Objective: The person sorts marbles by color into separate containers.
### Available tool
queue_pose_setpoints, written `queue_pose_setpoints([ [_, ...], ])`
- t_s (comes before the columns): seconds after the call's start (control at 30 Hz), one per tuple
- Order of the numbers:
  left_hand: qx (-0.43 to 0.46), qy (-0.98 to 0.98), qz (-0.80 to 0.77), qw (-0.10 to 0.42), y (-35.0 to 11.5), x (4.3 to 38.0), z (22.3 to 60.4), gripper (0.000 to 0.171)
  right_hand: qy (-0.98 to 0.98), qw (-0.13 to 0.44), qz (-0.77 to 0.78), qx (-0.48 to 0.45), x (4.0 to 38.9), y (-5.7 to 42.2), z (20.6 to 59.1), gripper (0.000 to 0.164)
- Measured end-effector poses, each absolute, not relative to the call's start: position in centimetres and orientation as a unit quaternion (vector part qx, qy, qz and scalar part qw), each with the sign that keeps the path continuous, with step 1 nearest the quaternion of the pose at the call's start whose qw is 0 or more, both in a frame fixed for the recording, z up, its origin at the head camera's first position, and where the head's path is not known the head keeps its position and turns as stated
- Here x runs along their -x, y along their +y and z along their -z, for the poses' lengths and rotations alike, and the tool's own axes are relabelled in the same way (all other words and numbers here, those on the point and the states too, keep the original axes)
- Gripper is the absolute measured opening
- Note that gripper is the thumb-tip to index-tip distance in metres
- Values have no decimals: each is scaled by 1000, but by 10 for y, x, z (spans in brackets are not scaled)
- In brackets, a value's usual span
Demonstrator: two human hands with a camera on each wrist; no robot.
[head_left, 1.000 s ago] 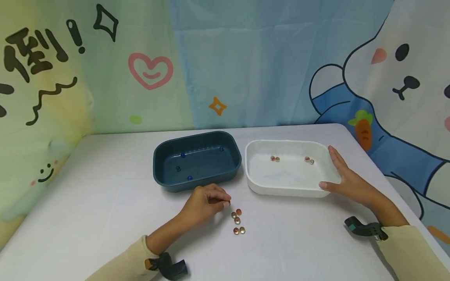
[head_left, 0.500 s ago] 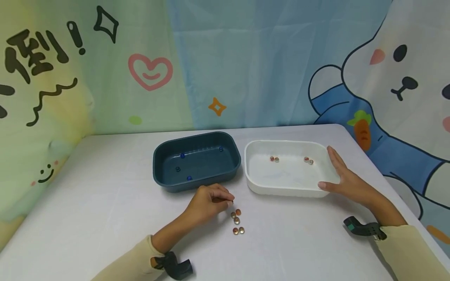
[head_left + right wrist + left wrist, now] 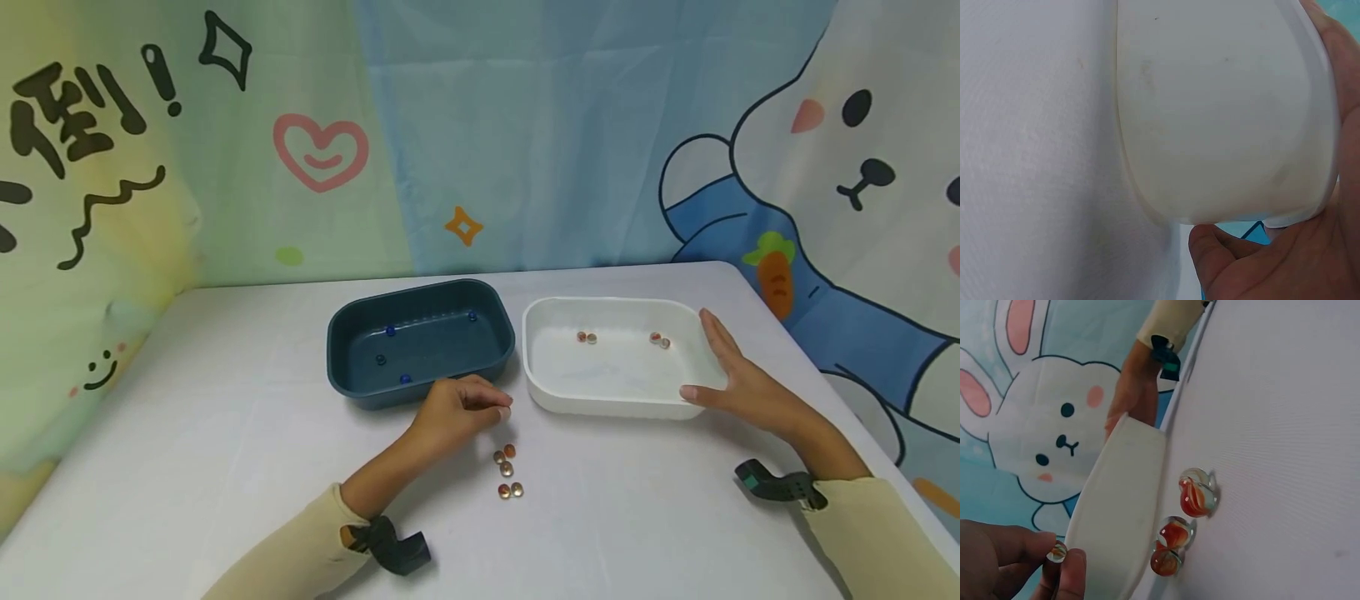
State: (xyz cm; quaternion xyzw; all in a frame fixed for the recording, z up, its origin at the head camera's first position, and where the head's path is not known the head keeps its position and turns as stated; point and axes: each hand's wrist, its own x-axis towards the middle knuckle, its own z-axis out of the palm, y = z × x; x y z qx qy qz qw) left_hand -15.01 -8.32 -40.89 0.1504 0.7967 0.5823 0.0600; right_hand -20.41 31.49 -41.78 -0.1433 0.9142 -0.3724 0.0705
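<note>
My left hand (image 3: 461,415) is raised over the table just in front of the gap between the two containers. In the left wrist view its thumb and fingertips pinch a clear glass marble (image 3: 1057,552) with an orange swirl. Several similar orange-swirled marbles (image 3: 507,469) lie on the tablecloth below that hand. My right hand (image 3: 738,387) holds the right end of the white plastic tray (image 3: 622,407), thumb at the front rim and fingers along the end wall. Inside the tray lie two pairs of marbles, one pair (image 3: 587,337) left and another (image 3: 660,340) right.
A dark blue plastic bin (image 3: 420,392) stands left of the white tray, with several blue or dark marbles (image 3: 390,331) spread over its floor. A white cloth covers the table (image 3: 225,433). Behind it hangs a printed curtain (image 3: 540,150).
My left hand has lifted away from the loose marbles and moved up and right toward the white tray, keeping its marble. The right hand stays on the tray.
</note>
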Motion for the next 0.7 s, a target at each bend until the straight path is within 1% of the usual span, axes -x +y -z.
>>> queue_pose_setpoints([
  [0.27,-141,783,-602,69,-71,159,402,16,919,67,362,142,206,314,418,115],
  [0.7,-145,778,-610,46,-60,168,393,15,919,78,363,134,205,316,418,114],
])
